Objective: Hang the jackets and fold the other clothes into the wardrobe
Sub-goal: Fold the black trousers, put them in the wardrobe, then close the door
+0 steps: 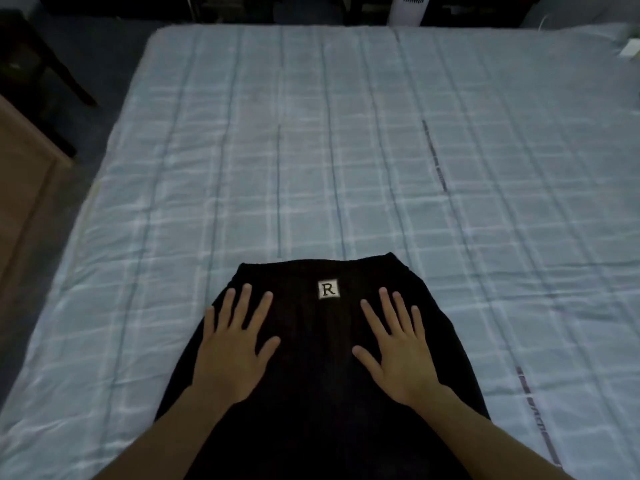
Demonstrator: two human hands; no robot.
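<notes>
Our left hand (232,344) and right hand (398,348) lie flat with fingers spread, gripping nothing, pressed side by side on a black garment (318,382) whose white R patch (328,289) shows between them near its far hem. The garment rests at the near edge of the bed's pale blue checked quilt (311,150), which spreads wide beyond it. A strip of dark floor (104,64) runs along the left edge, past a brown wooden panel (20,168), and a white tower appliance (405,8) stands beyond the far edge.
</notes>
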